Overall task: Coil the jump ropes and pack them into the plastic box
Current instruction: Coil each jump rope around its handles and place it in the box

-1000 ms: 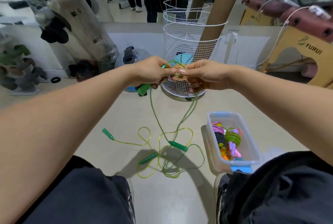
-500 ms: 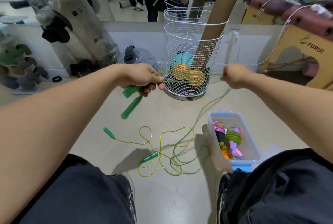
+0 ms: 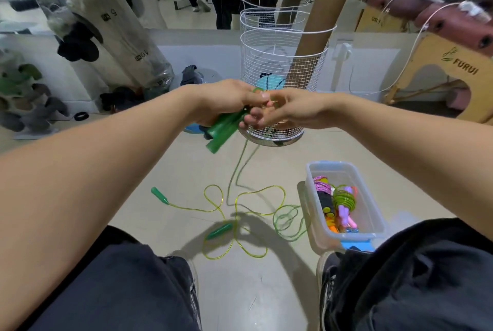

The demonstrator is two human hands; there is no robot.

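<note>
**Q:** What do the two hands hold?

**A:** The left hand (image 3: pixel 226 102) is curled round two green handles (image 3: pixel 223 129), which jut down and outward from its underside. The right hand (image 3: pixel 296 110) meets it fingertip to fingertip, its fingers bent at the green rope (image 3: pixel 234 170). Whether they actually pinch the rope cannot be told; motion blur and the overlapping fingers hide the contact.

**Q:** Where does the rope run from the grip?

**A:** Two strands hang straight below the grip to the floor and end in loose loops toward the plastic box (image 3: pixel 373 213). A second, yellow-green rope (image 3: pixel 256 197) lies tangled there too, with its own two handles on the floor; where one rope ends and the other begins is hard to separate.

**Q:** And the box?

**A:** Below and right of the grip, beside the right shoe. It holds coiled ropes in pink, green and orange; its near end is cut off by the right knee.

**Q:** What is behind the grip?

**A:** A white wire basket (image 3: pixel 282 45), its lower middle covered by the hands.
</note>
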